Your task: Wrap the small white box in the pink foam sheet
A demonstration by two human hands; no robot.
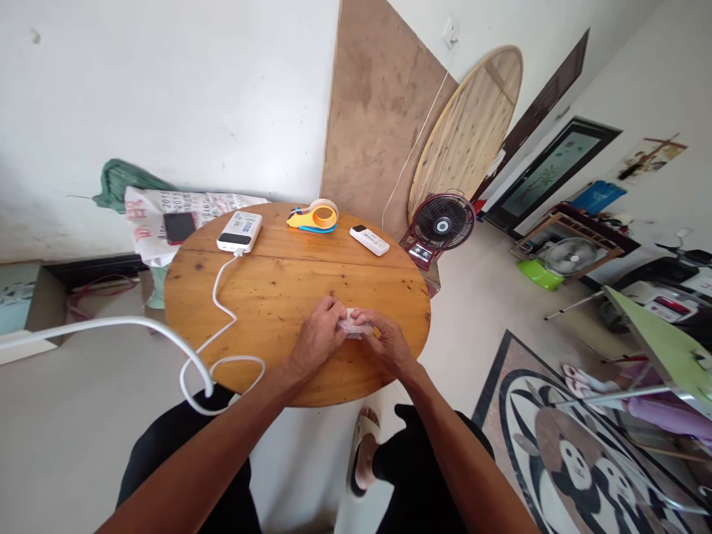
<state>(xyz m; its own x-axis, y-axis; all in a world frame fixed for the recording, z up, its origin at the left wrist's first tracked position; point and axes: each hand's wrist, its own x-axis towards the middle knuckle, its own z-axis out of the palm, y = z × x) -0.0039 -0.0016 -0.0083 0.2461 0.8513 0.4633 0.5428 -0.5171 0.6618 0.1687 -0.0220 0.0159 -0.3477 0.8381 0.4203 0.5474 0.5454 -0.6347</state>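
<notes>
Both my hands meet over the near part of a round wooden table (289, 297). My left hand (318, 335) and my right hand (383, 337) pinch a small pale, partly clear object (351, 325) between their fingertips, just above the tabletop. The fingers of both hands are curled around it; what it is I cannot make out. At the far side of the table lie a white power bank (240, 231), a yellow and blue tape dispenser (313, 217) and a white remote control (369, 239).
A white cable (219, 308) runs from the power bank across the table and off its near edge. A small fan (443, 222) stands behind the table on the right. A round wooden board (467, 126) leans on the wall. A panda mat (578, 452) covers the floor at right.
</notes>
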